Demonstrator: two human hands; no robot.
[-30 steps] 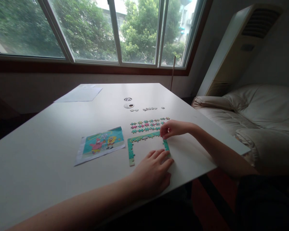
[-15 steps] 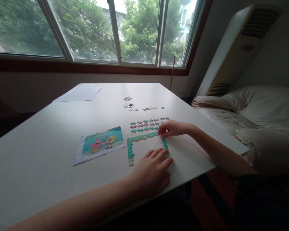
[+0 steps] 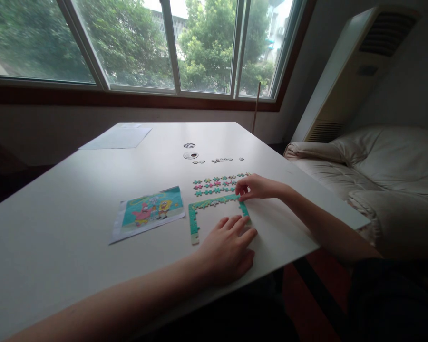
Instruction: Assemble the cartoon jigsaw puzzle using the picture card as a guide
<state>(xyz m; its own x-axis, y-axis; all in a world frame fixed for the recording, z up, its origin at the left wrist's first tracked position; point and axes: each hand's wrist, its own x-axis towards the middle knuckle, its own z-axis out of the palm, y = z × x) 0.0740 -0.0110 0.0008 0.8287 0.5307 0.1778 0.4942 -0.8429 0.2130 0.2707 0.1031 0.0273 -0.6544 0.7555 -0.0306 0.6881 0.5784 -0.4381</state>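
A partly joined green jigsaw frame (image 3: 193, 216) lies on the white table (image 3: 57, 228), with a top strip, a left strip and a short right strip. My left hand (image 3: 226, 247) rests flat and open on the table, its fingertips touching the right strip's lower end. My right hand (image 3: 255, 186) is curled at the frame's top right corner, fingers pinched there; what they hold is too small to see. Rows of loose coloured pieces (image 3: 216, 185) lie just beyond the frame.
A cartoon reference picture (image 3: 148, 213) lies left of the frame. Farther back are a few pale pieces (image 3: 221, 160), two round cable holes (image 3: 190, 150) and a sheet of paper (image 3: 116, 137). A cream sofa (image 3: 385, 166) stands right of the table edge.
My right hand has crept slightly up toward the loose pieces at the frame's corner. My left hand has shifted a little, fingers still on the right strip.
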